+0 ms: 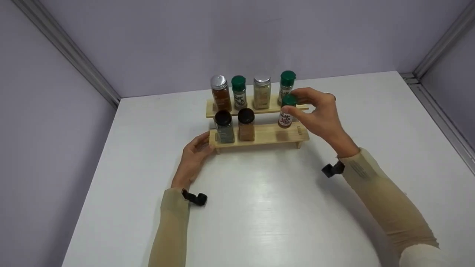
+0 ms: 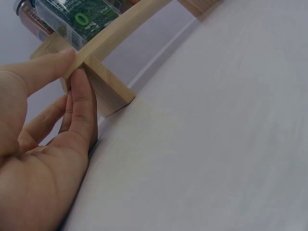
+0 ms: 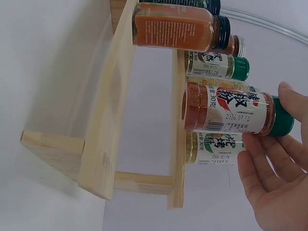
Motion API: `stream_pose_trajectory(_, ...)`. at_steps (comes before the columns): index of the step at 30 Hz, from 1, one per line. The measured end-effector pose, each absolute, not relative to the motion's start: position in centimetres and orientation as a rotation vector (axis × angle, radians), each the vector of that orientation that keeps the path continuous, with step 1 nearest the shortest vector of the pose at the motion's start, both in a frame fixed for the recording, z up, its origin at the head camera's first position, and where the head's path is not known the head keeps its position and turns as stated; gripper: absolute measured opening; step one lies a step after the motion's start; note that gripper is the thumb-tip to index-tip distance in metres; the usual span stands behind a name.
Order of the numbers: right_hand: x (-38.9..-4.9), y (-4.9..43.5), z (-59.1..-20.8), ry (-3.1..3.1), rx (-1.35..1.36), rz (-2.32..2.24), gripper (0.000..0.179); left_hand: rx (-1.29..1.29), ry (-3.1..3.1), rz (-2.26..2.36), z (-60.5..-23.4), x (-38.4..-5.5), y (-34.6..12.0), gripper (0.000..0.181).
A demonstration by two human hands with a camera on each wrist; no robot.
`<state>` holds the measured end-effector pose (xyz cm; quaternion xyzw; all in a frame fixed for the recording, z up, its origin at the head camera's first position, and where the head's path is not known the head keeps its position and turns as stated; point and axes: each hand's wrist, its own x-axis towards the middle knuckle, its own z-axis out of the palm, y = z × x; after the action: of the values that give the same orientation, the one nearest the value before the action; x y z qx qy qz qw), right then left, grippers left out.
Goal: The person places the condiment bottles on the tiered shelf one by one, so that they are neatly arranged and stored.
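A two-tier wooden spice rack (image 1: 272, 135) stands on the white table. My left hand (image 1: 193, 157) grips the left end of its lower shelf, thumb (image 2: 55, 65) on the edge and fingers (image 2: 82, 103) against the end. Above the right part of that shelf, my right hand (image 1: 322, 113) pinches a spice jar (image 3: 236, 108) by its green cap (image 3: 282, 117). Red-brown powder shows through the glass beside its white label. The jar's base is apart from the lower shelf. Two black-capped jars, one dark green (image 1: 225, 133) and one orange-brown (image 1: 246, 131), stand at the shelf's left.
On the upper shelf are a silver-capped red-brown jar (image 1: 221, 97), a green-capped jar (image 1: 239, 94), a silver-capped pale yellow jar (image 1: 262, 94) and another green-capped jar (image 1: 286, 89) close behind my right hand. A pale wall (image 1: 245, 40) rises behind the table.
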<state>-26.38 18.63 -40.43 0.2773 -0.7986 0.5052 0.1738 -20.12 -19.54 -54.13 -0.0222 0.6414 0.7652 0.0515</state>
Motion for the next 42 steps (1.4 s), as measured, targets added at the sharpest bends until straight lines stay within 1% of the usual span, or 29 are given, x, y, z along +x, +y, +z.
stream_pose_trajectory(11, -26.2, 17.1, -41.1, -2.279, 0.794, 1.467, 0.039, -0.096, 2.014, 2.279, -54.0, -20.2, -19.2, 0.054)
stream_pose_trajectory(17, -26.2, 16.3, -42.2, -2.291, 0.787, 1.464, 0.04, -0.094, 2.064, 2.248, -53.8, -20.0, -19.2, 0.053)
stream_pose_trajectory(24, -26.3, 15.4, -43.2, -2.284, 0.819, 1.545, 0.038, -0.068, 1.929, 2.364, -53.7, -19.9, -19.1, 0.057)
stream_pose_trajectory(32, -26.4, 15.0, -44.2, -2.272, 0.831, 1.621, 0.035, -0.054, 1.974, 2.332, -53.6, -19.8, -19.2, 0.057)
stream_pose_trajectory(42, -26.6, 15.0, -44.4, -2.289, 0.821, 1.614, 0.039, -0.09, 2.063, 2.254, -53.5, -19.8, -19.3, 0.056)
